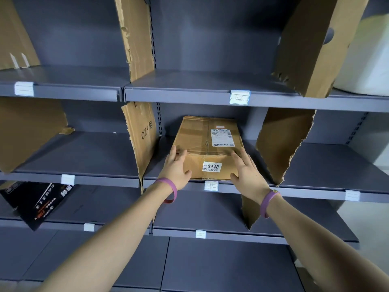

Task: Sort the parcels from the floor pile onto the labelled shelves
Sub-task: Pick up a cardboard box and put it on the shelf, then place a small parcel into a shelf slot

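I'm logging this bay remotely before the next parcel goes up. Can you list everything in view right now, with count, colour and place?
Cardboard parcel: one, brown, sticker reading 0448, on the middle shelf between two dividers.
Shelves: several tiers, dark grey, filling the view.
Cardboard dividers: about seven, brown with torn edges, standing or leaning on the shelves.
Shelf labels: about eight, white, clipped to the front edges.
Black printed carton: one, lower left shelf.
White bulky item: one, upper right; unclear what.
Wristbands: two, purple, one per wrist.
Left hand: on the parcel's left front corner.
Right hand: on its right front corner.
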Motion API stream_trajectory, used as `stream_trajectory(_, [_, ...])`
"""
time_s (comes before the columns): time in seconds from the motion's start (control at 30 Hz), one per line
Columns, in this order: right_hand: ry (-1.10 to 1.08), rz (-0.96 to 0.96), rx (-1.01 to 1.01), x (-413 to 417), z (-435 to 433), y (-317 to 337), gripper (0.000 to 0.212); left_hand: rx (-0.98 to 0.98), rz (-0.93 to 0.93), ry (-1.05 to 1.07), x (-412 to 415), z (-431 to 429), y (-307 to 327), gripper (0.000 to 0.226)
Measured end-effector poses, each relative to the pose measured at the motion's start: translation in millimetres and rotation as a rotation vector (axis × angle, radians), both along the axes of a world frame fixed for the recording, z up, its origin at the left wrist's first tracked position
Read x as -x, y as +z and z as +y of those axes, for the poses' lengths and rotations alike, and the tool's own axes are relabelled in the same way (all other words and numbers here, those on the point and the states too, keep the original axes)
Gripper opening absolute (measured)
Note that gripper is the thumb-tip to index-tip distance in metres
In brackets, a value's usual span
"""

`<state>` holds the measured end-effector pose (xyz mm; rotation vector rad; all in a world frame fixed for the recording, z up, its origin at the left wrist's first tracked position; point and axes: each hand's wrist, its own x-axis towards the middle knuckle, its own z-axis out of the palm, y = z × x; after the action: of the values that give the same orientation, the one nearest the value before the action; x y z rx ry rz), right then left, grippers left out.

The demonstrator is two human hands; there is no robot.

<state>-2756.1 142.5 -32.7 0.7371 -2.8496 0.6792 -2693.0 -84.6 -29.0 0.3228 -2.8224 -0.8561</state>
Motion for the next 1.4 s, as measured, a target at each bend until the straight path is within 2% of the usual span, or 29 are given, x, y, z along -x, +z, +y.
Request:
stream_trajectory(0.23, [-0.038, -0.009, 0.017, -4, -1, -1, 0.074, 0.070, -0.006, 0.024, 1, 1, 4, 0.067])
stream_trajectory(0.33, [-0.039, 0.023, 0.036, -19, 5, -5, 0.075, 0.161, 0.139, 0.044, -9, 14, 2, 0.065])
stream_trajectory(0.4, [-0.056, -0.004, 0.047, -37, 17, -12, 0.073, 0.109, 0.249, -0.037, -18, 35, -5, 0.061])
stream_trajectory(0.47, [-0.088, -0.050, 0.036, -61, 40, -24, 0.071, 0.025, 0.274, -0.142, -28, 68, -15, 0.057])
stream_trajectory(0.6, [-0.229, -0.165, -0.035, -121, 118, -60, 0.074, 0.019, 0.169, -0.359, -49, 154, -40, 0.060])
stream_trajectory(0.73, [-0.477, -0.229, -0.003, -202, 221, -80, 0.075, 0.028, 0.051, -0.570, -85, 256, -65, 0.066])
stream_trajectory(0.8, [-0.602, -0.258, -0.001, -253, 276, -92, 0.071, 0.064, -0.025, -0.685, -114, 311, -78, 0.067])
stream_trajectory(0.9, [-0.787, -0.324, -0.012, -336, 356, -115, 0.078, 0.161, -0.107, -0.858, -166, 393, -92, 0.068])
stream_trajectory(1.03, [-1.032, -0.384, 0.063, -442, 441, -137, 0.075, 0.210, -0.222, -1.050, -233, 487, -114, 0.068])
stream_trajectory(1.2, [-1.191, -0.473, 0.058, -548, 513, -163, 0.076, 0.286, -0.301, -1.240, -303, 578, -131, 0.069])
stream_trajectory(1.4, [-1.391, -0.579, 0.073, -612, 570, -191, 0.078, 0.346, -0.359, -1.408, -335, 660, -150, 0.069])
